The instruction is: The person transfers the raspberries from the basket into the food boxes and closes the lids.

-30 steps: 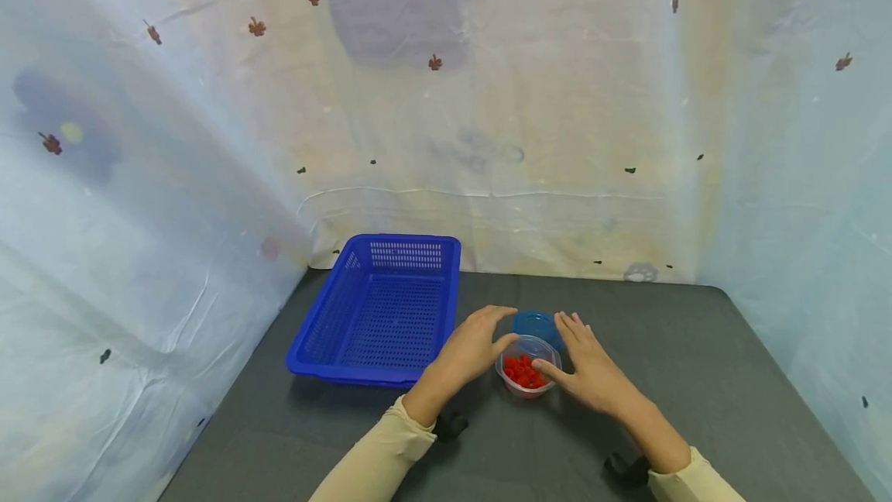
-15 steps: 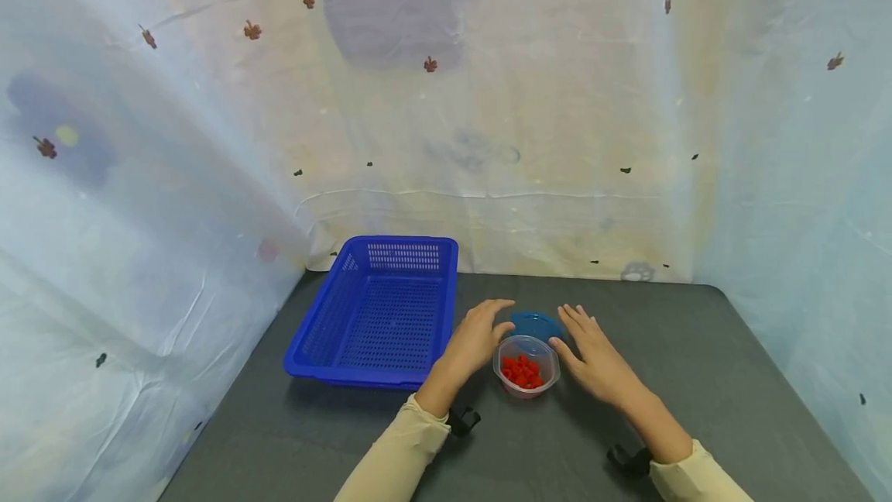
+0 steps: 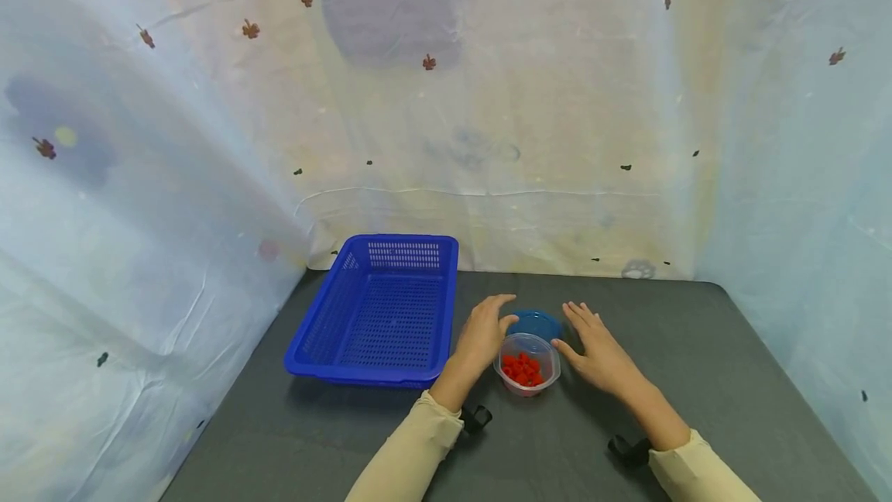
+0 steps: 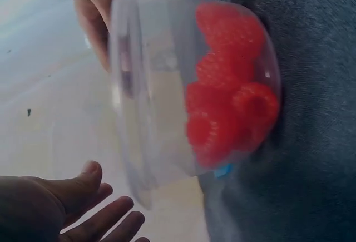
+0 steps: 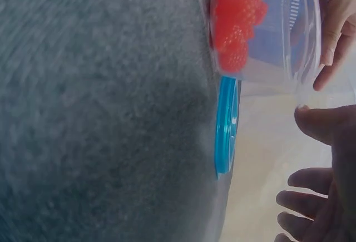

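Observation:
A clear plastic tub (image 3: 530,345) stands upright on the table with red raspberries (image 3: 523,369) heaped in its lower half. Behind it lies a round blue lid (image 3: 535,323), seen edge-on as a lid (image 5: 225,125) in the right wrist view. My left hand (image 3: 481,338) hovers at the tub's left side, fingers spread and holding nothing. On the other side my right hand (image 3: 601,355) is held with extended fingers, its thumb pointing toward the rim. Through the tub wall (image 4: 161,92) the left wrist view shows the berries resting at the bottom.
A large blue slotted basket (image 3: 300,359) stands to the left, with my left forearm near its front right corner. The dark grey table (image 3: 697,378) reaches back to a patterned cloth curtain (image 3: 530,231). Black straps (image 3: 627,452) hang at both wrists.
My hands have drawn slightly apart. The left shifts forward, and the right thumb has moved off from over the tub to its right side. Tub, lid and basket stay put.

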The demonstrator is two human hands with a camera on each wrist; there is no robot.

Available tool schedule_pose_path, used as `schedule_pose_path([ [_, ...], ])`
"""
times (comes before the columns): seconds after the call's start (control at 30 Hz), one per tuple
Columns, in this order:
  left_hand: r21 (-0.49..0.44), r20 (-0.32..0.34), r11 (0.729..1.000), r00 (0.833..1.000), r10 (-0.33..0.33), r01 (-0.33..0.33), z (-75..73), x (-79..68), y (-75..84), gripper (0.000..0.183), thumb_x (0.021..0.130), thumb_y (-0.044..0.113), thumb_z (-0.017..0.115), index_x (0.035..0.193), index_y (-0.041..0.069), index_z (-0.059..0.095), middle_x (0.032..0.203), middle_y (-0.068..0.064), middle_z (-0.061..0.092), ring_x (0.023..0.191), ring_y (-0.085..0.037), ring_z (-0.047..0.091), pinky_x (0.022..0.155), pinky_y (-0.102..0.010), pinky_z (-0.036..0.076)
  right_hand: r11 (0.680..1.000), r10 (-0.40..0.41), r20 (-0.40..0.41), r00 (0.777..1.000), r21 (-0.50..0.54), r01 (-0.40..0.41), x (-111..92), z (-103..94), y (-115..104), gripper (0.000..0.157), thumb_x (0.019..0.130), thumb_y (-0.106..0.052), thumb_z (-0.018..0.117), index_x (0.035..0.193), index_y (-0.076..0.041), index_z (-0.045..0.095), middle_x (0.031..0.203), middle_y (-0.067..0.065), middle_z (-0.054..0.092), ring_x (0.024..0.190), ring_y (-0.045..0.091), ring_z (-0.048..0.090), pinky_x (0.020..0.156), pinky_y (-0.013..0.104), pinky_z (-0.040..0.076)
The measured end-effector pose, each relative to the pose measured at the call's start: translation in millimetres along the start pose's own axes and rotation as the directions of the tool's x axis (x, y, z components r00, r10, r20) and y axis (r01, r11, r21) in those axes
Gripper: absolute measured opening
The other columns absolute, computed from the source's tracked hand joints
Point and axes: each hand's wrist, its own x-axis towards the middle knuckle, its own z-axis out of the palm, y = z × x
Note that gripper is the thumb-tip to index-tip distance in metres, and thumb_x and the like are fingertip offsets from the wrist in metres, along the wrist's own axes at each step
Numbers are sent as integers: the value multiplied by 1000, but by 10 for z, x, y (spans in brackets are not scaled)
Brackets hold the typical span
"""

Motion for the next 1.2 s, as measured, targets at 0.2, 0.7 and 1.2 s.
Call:
schedule_pose_path([
  [0.2, -2, -36, 1000, 999, -16, 16, 77, 44, -65, 38, 104, 17, 73, 142, 13, 70, 140, -11, 69, 131, -31, 66, 106, -50, 55, 1000, 8, 7, 1000, 1, -8, 15, 13, 44, 75, 106, -33, 71, 162, 5, 39, 167, 30, 36, 157, 53, 25, 124, 71, 21],
  [0.7, 34, -53, 999, 998, -30, 32, 187, 152, -304, 37, 100, 11, 76, 136, 9, 73, 131, -15, 73, 124, -34, 69, 104, -48, 56, 998, 60, 75, 995, -1, -60, 99, 86, 157, 73, 104, -30, 73, 160, 7, 42, 165, 33, 37, 156, 54, 27, 124, 69, 23],
  [1.2, 101, 232, 995, 973, -3, -21, 353, 323, -492, 52, 102, 23, 75, 152, 14, 62, 153, -10, 61, 143, -29, 55, 120, -46, 44, 998, 25, 134, 991, 58, -33, 213, 147, 308, 70, 102, -26, 76, 152, 13, 48, 154, 37, 50, 145, 57, 44, 117, 71, 36],
])
